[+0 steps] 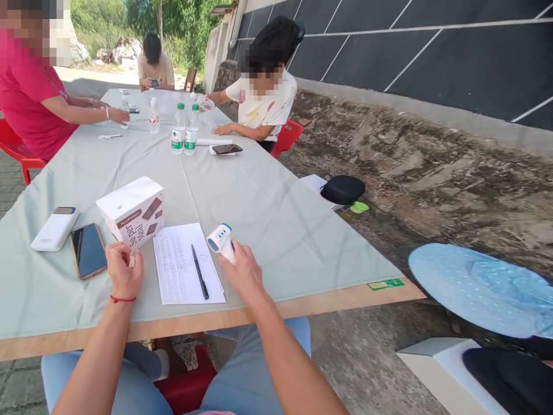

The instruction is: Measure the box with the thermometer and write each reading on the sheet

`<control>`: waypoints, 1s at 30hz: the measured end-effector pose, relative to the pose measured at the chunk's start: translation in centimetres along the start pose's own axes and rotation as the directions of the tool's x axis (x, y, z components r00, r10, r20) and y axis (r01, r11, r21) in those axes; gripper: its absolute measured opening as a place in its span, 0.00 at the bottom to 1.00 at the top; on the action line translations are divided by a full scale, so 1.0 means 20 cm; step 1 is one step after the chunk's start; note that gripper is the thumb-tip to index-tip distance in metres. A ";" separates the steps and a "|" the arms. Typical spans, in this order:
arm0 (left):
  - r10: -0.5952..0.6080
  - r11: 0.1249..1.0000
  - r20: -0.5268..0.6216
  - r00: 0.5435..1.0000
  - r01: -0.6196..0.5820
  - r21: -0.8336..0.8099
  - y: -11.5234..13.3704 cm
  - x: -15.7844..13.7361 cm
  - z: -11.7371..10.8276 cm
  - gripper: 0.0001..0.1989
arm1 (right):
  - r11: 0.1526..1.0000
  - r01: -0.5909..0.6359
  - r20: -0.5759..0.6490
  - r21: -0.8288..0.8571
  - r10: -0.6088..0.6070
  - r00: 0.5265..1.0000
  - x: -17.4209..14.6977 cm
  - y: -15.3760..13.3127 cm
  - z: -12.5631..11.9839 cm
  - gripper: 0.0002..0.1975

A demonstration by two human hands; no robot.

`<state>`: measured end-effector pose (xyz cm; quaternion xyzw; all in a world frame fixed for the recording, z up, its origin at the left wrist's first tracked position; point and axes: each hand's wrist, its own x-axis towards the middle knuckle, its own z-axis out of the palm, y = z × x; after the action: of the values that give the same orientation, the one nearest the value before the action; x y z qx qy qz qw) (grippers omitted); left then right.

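My right hand (244,271) grips the handle of a white and blue infrared forehead thermometer (220,239), raised a little over the table. My left hand (124,270), with a red string at the wrist, is loosely curled at the lower front of a white and brown carton (133,210); nothing shows in its fingers, and I cannot tell whether it touches the carton. Between my hands lie handwritten paper sheets (173,282) with a black pen (199,272) on them. Left of my left hand are a smartphone (88,251) and a white power bank (55,229).
Green-capped water bottles (177,129) and another phone (227,149) stand or lie farther along the cloth-covered table (259,207). Three people sit around the far part, near a translucent bin (166,99). A blue dotted cover (475,288) and a white box (432,351) are on the right.
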<state>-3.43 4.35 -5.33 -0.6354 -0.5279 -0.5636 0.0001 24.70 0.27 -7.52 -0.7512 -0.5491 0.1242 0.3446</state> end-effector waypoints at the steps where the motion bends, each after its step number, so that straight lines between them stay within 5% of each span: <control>1: 0.095 0.995 0.056 0.994 -0.096 0.014 0.02 -0.01 0.00 0.09 | 0.995 0.034 -0.004 -0.091 -0.034 0.999 0.03 0.03 0.02 0.21; 4: 0.266 0.962 0.275 0.924 -0.273 -0.011 0.04 -0.04 0.01 0.07 | 0.959 0.118 -0.001 -0.259 -0.123 0.992 0.07 0.08 0.06 0.21; 8: 0.317 0.944 0.518 0.795 -0.318 -0.089 0.04 -0.06 0.03 0.07 | 0.940 0.215 -0.093 -0.264 -0.246 0.965 0.04 0.06 0.07 0.17; 12: 0.321 0.936 0.672 0.667 -0.331 -0.118 0.06 -0.06 0.03 0.08 | 0.950 0.306 0.110 -0.067 -0.298 0.948 -0.04 -0.05 0.10 0.08; 18: 0.271 0.945 0.739 0.617 -0.315 -0.084 0.06 -0.08 0.03 0.12 | 0.936 0.320 0.260 -0.143 -0.276 0.925 -0.09 -0.16 0.13 0.15; 23: 0.240 0.953 0.782 0.575 -0.294 -0.076 0.05 -0.09 0.05 0.15 | 0.859 0.405 0.185 0.312 -0.473 0.861 -0.10 -0.12 0.11 0.15; 30: 0.213 0.959 0.815 0.540 -0.276 -0.067 0.06 -0.10 0.05 0.15 | 0.679 0.120 0.056 0.725 -0.232 0.971 -0.15 -0.06 0.19 0.15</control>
<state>-1.53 2.96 -6.41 -0.8894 -0.3937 -0.1841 -0.1418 20.52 -0.89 -10.05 -0.4903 -0.5501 0.3478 0.5797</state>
